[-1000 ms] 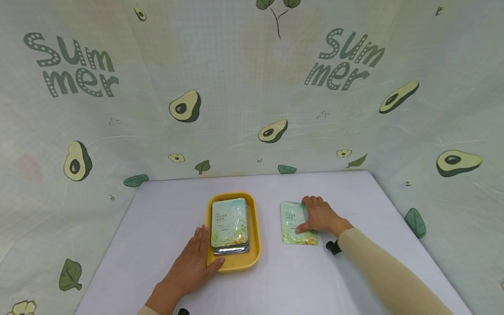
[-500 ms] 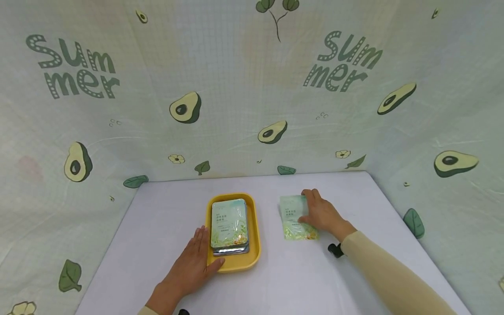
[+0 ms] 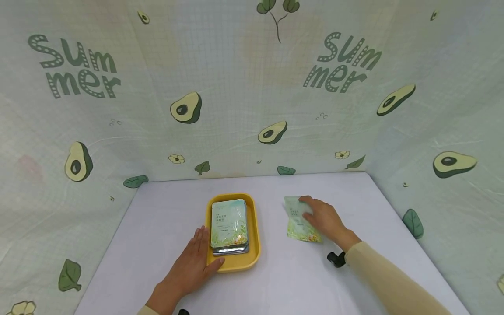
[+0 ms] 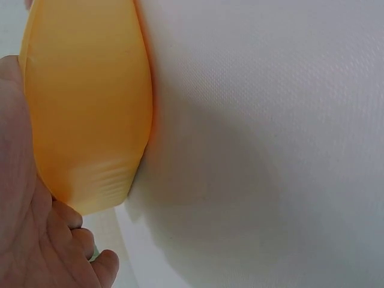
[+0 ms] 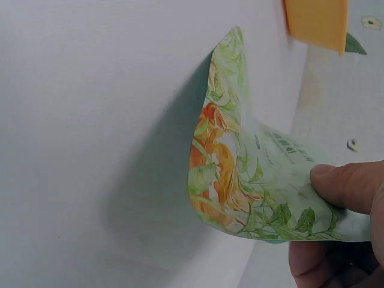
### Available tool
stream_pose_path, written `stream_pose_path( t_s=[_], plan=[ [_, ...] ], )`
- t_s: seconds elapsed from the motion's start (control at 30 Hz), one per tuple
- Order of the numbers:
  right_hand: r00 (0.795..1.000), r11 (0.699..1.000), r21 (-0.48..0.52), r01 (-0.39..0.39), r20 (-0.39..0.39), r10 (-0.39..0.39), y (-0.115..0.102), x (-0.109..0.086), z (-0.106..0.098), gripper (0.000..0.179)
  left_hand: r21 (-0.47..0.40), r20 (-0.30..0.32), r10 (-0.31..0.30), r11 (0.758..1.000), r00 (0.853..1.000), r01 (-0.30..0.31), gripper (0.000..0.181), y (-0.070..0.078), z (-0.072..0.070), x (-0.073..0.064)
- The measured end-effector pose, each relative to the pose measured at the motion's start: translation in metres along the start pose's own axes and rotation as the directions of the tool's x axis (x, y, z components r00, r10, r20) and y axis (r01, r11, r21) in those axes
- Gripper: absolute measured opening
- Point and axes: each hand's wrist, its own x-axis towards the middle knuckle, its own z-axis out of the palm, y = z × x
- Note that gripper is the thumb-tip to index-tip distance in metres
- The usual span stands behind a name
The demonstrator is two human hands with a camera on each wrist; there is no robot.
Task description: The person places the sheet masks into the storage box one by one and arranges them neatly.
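A yellow tray (image 3: 239,264) stands left of the table's middle, with a stack of light green sachets (image 3: 229,223) in it; a silver edge shows beneath the top one. My left hand (image 3: 190,264) rests along the tray's near left side, its fingers straight and the thumb over the near rim. In the left wrist view, the palm and fingers lie beside the tray's outer wall (image 4: 90,108). To the right of the tray, my right hand (image 3: 326,218) pinches a green flowered sachet (image 3: 298,223) by its right side. The right wrist view shows this sachet bent and tilted, thumb (image 5: 345,186) on its printed face.
White table (image 3: 267,288) surface lies around the tray and sachet. A cloth printed with avocados (image 3: 186,107) hangs behind and at both sides of the table. A black wrist strap piece (image 3: 336,259) sits below my right wrist.
My right hand has lifted the sachet off the table, first away from me, then a little to the right, and the sachet now bends and tilts. The left hand and tray stay put.
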Motion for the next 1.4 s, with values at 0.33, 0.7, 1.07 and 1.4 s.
stream_pose_path(
  t_s=[0.33,0.7,1.07,1.4],
  plan=[
    [0.995,0.987,0.131,-0.096,0.041,0.092,0.004,0.000,0.007,0.042,-0.009,0.006,-0.015,1.000,1.000,0.015,0.102,0.000,-0.001,0.000],
    [0.974,0.916,0.332,-0.225,0.042,0.224,-0.001,0.007,0.002,0.035,-0.020,-0.001,-0.005,1.000,1.000,0.005,0.101,0.001,-0.001,-0.001],
    [0.974,0.856,0.471,-0.213,0.034,0.224,-0.021,0.017,-0.009,0.035,-0.004,0.000,-0.001,1.000,1.000,0.001,0.100,0.003,-0.002,-0.001],
    [0.976,0.763,0.613,-0.205,0.065,0.210,-0.050,0.028,-0.010,0.035,0.011,-0.004,0.007,1.000,1.000,-0.007,0.099,0.004,-0.004,-0.003]
  ],
)
